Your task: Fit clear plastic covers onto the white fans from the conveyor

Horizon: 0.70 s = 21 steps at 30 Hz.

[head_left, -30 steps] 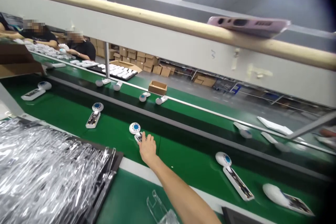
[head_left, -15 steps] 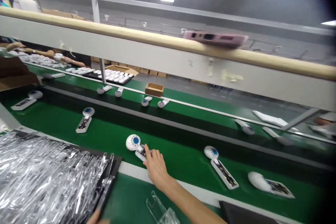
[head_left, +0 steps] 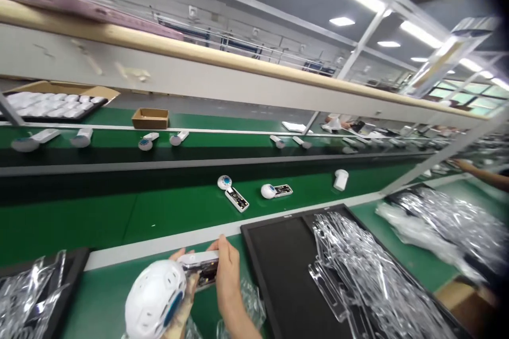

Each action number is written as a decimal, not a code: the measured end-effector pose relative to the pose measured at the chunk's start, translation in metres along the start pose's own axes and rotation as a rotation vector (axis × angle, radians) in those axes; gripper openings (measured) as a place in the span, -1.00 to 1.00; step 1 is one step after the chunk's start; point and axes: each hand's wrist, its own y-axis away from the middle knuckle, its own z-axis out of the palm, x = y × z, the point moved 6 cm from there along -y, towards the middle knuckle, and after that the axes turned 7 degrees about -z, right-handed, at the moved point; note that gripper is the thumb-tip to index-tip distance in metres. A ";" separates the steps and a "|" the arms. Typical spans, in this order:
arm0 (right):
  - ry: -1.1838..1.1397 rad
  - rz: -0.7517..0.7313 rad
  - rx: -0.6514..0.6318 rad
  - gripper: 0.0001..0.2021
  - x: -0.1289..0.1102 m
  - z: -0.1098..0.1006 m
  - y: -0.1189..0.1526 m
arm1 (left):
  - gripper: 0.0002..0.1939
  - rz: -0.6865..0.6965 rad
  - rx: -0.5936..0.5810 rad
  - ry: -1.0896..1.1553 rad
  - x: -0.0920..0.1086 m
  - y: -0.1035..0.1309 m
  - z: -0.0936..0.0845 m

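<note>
The device (head_left: 153,299) is held just over the bench (head_left: 103,286), its neck gripped by the left hand (head_left: 186,302), its open end clasped by the right hand (head_left: 228,271). Clear parts (head_left: 369,275) are heaped in the black tray (head_left: 282,275) alongside. From the belt (head_left: 170,222) beyond, the device has just been lifted; the pick-up is judged complete. Two more units (head_left: 237,199) are left lying there, apart.

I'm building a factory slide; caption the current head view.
Left hand and right hand hold a white device with exposed circuitry before a green belt.
</note>
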 end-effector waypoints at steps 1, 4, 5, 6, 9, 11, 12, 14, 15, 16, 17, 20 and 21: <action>-0.028 -0.005 0.025 -0.48 0.001 -0.004 -0.001 | -0.31 0.017 0.002 0.023 -0.003 0.000 0.006; -0.018 -0.107 0.029 -0.50 -0.007 -0.010 -0.005 | -0.36 0.083 0.025 0.067 0.000 0.001 0.016; 0.025 -0.139 0.001 -0.51 -0.009 -0.009 -0.009 | -0.41 0.103 0.033 0.048 0.005 0.002 0.017; 0.085 -0.161 -0.044 -0.50 -0.011 -0.006 -0.014 | -0.45 0.124 0.048 0.021 0.012 0.001 0.016; 0.269 -0.190 -0.246 -0.50 -0.003 0.016 -0.037 | -0.50 0.150 0.114 -0.062 0.038 -0.023 0.007; 0.343 -0.208 -0.378 -0.59 0.008 0.036 -0.048 | -0.51 0.104 0.148 -0.126 0.054 -0.060 -0.007; 0.371 -0.223 -0.429 -0.65 0.014 0.046 -0.050 | -0.54 0.080 0.186 -0.159 0.063 -0.082 -0.019; 0.461 -0.264 -0.532 -0.77 0.026 0.067 -0.042 | -0.63 0.032 0.281 -0.217 0.079 -0.125 -0.049; 0.510 -0.286 -0.586 -0.82 0.031 0.078 -0.034 | -0.65 0.015 0.337 -0.251 0.087 -0.144 -0.065; 0.560 -0.305 -0.637 -0.87 0.037 0.088 -0.023 | -0.65 0.005 0.398 -0.289 0.095 -0.158 -0.081; 0.609 -0.319 -0.683 -0.89 0.042 0.099 -0.012 | -0.60 0.006 0.465 -0.331 0.102 -0.168 -0.095; 0.736 -0.320 -0.762 -0.64 0.056 0.126 0.014 | -0.31 0.097 0.644 -0.464 0.121 -0.178 -0.119; 0.761 -0.313 -0.777 -0.59 0.058 0.132 0.017 | -0.23 0.141 0.660 -0.507 0.124 -0.179 -0.118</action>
